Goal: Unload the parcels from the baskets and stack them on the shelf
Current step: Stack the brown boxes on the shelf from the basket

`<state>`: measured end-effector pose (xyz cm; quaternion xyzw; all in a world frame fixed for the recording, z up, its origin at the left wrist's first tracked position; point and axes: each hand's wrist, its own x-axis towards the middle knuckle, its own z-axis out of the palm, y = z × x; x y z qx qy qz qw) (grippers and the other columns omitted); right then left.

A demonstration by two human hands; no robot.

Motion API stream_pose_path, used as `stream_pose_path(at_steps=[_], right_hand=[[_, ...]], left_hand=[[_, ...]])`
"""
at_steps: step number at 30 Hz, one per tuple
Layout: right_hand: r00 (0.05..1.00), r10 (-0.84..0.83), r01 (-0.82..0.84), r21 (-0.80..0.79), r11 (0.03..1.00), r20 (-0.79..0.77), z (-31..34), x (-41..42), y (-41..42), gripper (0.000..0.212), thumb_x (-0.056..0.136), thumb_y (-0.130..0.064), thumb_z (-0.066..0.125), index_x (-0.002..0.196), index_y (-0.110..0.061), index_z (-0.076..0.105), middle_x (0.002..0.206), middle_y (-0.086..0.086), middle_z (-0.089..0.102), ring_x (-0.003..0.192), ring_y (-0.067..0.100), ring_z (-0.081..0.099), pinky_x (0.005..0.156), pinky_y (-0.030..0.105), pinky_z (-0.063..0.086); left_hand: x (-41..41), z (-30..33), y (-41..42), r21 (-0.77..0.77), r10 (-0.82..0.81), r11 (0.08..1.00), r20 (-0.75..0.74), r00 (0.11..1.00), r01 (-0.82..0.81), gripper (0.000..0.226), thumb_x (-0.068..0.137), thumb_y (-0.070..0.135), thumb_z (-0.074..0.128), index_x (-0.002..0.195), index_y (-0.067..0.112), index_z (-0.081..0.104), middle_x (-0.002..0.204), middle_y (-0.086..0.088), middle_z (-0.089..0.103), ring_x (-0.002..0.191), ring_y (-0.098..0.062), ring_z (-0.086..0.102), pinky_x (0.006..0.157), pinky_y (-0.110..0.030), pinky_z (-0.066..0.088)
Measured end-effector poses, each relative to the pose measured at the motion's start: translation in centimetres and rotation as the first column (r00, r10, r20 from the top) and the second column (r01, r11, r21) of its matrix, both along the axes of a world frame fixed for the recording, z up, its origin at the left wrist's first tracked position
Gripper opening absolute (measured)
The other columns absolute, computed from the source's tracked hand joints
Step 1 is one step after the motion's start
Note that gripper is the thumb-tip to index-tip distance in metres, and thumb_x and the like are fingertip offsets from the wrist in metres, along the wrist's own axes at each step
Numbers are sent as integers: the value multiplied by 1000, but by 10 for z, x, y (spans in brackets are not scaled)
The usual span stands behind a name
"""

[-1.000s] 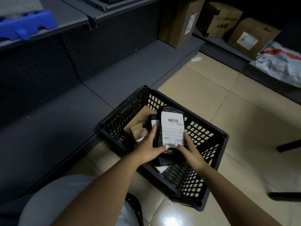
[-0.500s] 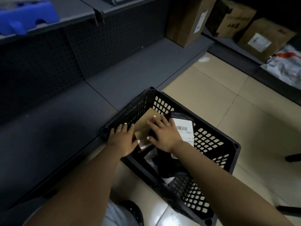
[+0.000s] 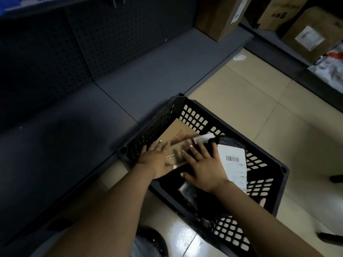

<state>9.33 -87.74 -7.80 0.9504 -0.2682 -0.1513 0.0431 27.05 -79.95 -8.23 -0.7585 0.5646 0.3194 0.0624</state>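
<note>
Left hand (image 3: 155, 161) flat, fingers straight, on a small brown cardboard parcel (image 3: 179, 154) inside the black perforated plastic basket (image 3: 263, 199). Right hand (image 3: 203, 166) spread, uncurled, pressing a black plastic mailer with white barcode label (image 3: 233, 160) beside it. Larger flat brown carton (image 3: 178, 131) beneath.
</note>
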Motion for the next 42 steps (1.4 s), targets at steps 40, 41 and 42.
stream_pose_path(at_steps=[40,41,42], right_hand=[[934,-351,277,490,826,64,-36,56,-44,61,101,-41,33,154,-25,8,161,7,-1,148,24,-4,119,41,4],[923,-383,311,519,796,34,-42,62,-44,62,101,-41,33,154,-27,4,161,5,-6,148,24,-7,119,44,4],[916,-400,344,533,773,-11,-47,64,-45,62,101,-42,32,153,-30,0,161,4,-10,148,24,-10,118,46,3]], left_hand=[[3,-63,-31,171,212,967,-117,970,-190,101,83,76,34,151,18,-14,159,-7,-16,146,-27,-13,118,-51,4],[-2,-62,-33,183,208,965,-109,972,-186,107,80,78,37,150,16,-15,159,-9,-18,146,-29,-14,118,-52,3],[-8,-59,-35,189,193,967,-118,974,-169,112,78,79,40,150,15,-16,158,-10,-19,145,-29,-16,118,-52,2]])
